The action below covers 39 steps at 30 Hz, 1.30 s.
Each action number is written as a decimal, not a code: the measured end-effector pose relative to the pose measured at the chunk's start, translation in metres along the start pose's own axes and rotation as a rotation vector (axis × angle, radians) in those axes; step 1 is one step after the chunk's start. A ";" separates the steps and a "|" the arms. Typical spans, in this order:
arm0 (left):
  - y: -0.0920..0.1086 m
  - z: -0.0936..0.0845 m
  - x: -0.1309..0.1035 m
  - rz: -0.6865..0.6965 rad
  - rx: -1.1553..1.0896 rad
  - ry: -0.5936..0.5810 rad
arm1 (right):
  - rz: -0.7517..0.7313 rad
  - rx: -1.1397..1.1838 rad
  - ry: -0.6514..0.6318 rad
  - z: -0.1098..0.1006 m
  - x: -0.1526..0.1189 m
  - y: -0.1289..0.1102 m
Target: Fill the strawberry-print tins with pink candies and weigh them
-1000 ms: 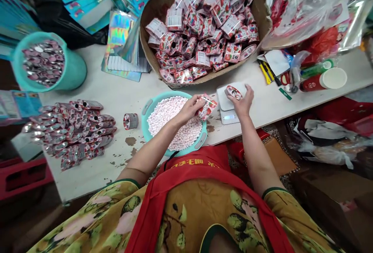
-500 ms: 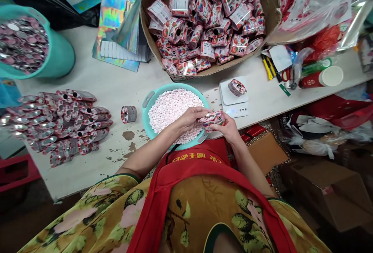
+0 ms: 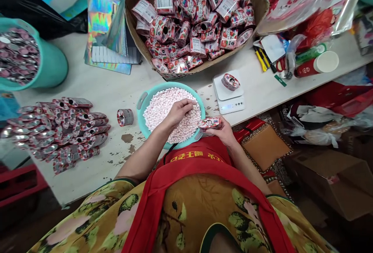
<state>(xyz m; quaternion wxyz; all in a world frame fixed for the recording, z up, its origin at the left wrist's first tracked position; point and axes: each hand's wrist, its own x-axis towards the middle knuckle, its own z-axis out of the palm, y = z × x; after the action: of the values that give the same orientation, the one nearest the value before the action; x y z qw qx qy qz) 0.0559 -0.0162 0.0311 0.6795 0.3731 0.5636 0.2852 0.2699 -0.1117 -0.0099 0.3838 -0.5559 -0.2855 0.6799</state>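
While the person in the red apron point(image 3: 192, 167) is leaning over the bench point(image 3: 110, 86), the right hand point(image 3: 223, 130) is keeping a firm grip on a strawberry-printed packet point(image 3: 208, 123), thumb in front and fingers behind. That packet is sitting at the near right rim of a turquoise basin point(image 3: 140, 115), its cut-out window facing up. The left hand point(image 3: 181, 112) is bending over the pale pink pellets point(image 3: 163, 103) that are filling the basin, its fingertips bunching together; from where I'm standing, I cannot tell whether its grip is holding any pellets or touching the heap. Just right of the basin, a second packet point(image 3: 230, 82) is resting on the plate of a white scale point(image 3: 229, 107), its display glowing. To the left, a lone packet point(image 3: 125, 117) is standing between the basin and a stack of packets point(image 3: 67, 128). Beyond the basin, a cardboard box point(image 3: 260, 16) is brimming with more packets point(image 3: 201, 10), and farther left a turquoise bucket point(image 3: 52, 64) is holding shiny pink-and-silver pieces point(image 3: 20, 56).
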 end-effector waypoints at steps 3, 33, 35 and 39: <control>-0.003 -0.012 0.001 0.056 0.211 0.022 | 0.022 0.046 0.074 -0.022 -0.014 0.012; -0.003 0.036 -0.017 0.579 0.894 -0.262 | -0.180 0.001 0.230 -0.064 -0.013 0.013; 0.003 0.053 -0.022 0.609 0.861 -0.479 | -0.251 -0.087 0.126 -0.046 -0.008 0.001; 0.021 0.038 -0.032 0.479 0.849 -0.236 | -0.448 -0.126 0.059 -0.014 0.013 -0.017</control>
<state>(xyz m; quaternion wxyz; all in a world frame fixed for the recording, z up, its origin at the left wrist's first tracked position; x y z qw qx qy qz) 0.0872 -0.0370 0.0696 0.4425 0.7654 0.4475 0.1347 0.2859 -0.0927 -0.0062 0.4978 -0.5212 -0.4324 0.5418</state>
